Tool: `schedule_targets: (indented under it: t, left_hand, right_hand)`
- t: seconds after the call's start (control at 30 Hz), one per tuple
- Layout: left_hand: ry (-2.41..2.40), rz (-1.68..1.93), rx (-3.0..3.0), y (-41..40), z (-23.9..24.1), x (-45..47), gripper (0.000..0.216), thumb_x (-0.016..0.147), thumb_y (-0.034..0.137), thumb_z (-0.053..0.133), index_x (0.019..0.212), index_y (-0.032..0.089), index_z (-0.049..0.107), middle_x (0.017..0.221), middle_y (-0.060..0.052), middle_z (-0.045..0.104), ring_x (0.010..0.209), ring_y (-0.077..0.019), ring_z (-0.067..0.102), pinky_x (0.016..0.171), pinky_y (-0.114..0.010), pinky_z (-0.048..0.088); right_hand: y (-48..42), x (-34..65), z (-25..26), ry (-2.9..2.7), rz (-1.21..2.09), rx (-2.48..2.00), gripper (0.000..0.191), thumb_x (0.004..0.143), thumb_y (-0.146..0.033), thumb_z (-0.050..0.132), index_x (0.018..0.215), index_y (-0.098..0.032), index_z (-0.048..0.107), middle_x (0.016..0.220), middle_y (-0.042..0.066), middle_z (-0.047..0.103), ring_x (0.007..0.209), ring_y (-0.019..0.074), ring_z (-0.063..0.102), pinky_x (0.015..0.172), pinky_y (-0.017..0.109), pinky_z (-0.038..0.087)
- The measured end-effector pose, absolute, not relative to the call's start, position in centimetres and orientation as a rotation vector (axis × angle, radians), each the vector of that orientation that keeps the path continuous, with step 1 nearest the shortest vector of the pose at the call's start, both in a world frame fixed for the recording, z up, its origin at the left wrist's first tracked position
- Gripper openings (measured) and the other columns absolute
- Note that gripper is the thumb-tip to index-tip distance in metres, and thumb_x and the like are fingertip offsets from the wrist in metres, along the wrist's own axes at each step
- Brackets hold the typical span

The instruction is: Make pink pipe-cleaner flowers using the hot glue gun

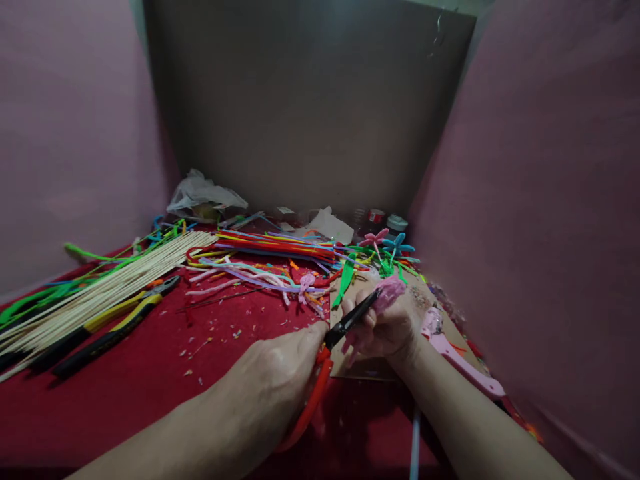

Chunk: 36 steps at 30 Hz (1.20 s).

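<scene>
My left hand (283, 367) is closed around the red handles of a pair of scissors (307, 400). Their black blades point up and right and meet a pink fuzzy pipe-cleaner piece (390, 293). That pink piece is pinched in the fingers of my right hand (395, 327), with strands of it hanging below them. Exactly how far apart the blades stand is hard to make out. Under my right hand lies a cardboard sheet (357, 370), and a green leaf-shaped piece (345, 280) rests near its upper left corner.
On the red cloth (150, 413), thin wooden sticks (120, 287) and yellow-black pliers (115, 327) lie left. Coloured pipe cleaners (280, 247) spread behind. A pink glue gun (465, 367) sits right, near the pink side wall (550, 233). A plastic bag (200, 193) and a jar (397, 223) stand at the back.
</scene>
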<state>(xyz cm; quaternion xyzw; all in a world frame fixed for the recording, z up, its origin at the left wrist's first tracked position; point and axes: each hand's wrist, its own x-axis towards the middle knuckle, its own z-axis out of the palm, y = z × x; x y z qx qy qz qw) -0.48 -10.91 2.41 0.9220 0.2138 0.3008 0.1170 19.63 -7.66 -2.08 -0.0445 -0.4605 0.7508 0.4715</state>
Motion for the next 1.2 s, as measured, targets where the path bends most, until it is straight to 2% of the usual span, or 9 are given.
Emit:
schedule_targets:
  t: [0.27, 0.5, 0.73, 1.0, 1.2]
  left_hand:
    - [0.890, 0.709, 2.816, -11.2, 1.3, -1.0, 0.021, 0.087, 0.019, 0.033, 0.090, 0.017, 0.054, 0.071, -0.003, 0.060, 0.057, -0.0138, 0.056, 0.055, -0.025, 0.048]
    - [0.865, 0.795, 2.840, -10.9, -0.4, -1.0, 0.027, 0.085, 0.018, 0.034, 0.104, 0.019, 0.054, 0.074, -0.004, 0.063, 0.060, -0.0157, 0.057, 0.054, -0.025, 0.049]
    - [0.812, 0.860, 2.827, -11.0, -1.2, -0.7, 0.023, 0.085, 0.018, 0.035, 0.092, 0.020, 0.057, 0.066, -0.003, 0.060, 0.050, -0.0147, 0.053, 0.048, -0.025, 0.046]
    - [0.678, 0.839, 2.743, -10.9, -1.4, -1.0, 0.028, 0.087, 0.019, 0.032, 0.101, 0.021, 0.056, 0.069, -0.001, 0.060, 0.060, -0.0138, 0.057, 0.059, -0.023, 0.052]
    - [0.751, 0.953, 2.741, -11.0, -1.9, -0.4, 0.030, 0.087, 0.016, 0.030, 0.106, 0.015, 0.053, 0.077, -0.005, 0.062, 0.067, -0.0155, 0.061, 0.062, -0.027, 0.054]
  right_hand:
    - [-7.8, 19.5, -1.7, -1.174, 1.817, -0.082, 0.013, 0.068, -0.025, 0.063, 0.064, -0.012, 0.063, 0.060, 0.003, 0.059, 0.052, 0.0127, 0.058, 0.051, 0.023, 0.048]
    - [-7.6, 19.4, -2.1, -1.210, 1.791, -0.092, 0.013, 0.067, -0.026, 0.063, 0.063, -0.013, 0.063, 0.059, 0.002, 0.059, 0.053, 0.0141, 0.059, 0.051, 0.025, 0.046]
    - [-7.5, 19.5, -2.2, -1.299, 1.707, -0.191, 0.020, 0.065, -0.032, 0.066, 0.058, -0.016, 0.058, 0.057, 0.000, 0.056, 0.048, 0.0118, 0.054, 0.050, 0.024, 0.045]
    - [-7.4, 19.4, -2.3, -1.305, 1.683, -0.155, 0.020, 0.066, -0.032, 0.064, 0.058, -0.015, 0.056, 0.056, 0.001, 0.055, 0.048, 0.0111, 0.051, 0.049, 0.024, 0.042]
    - [-7.5, 19.4, -2.4, -1.305, 1.682, -0.178, 0.020, 0.066, -0.031, 0.064, 0.057, -0.014, 0.059, 0.056, 0.003, 0.057, 0.048, 0.0124, 0.052, 0.046, 0.023, 0.040]
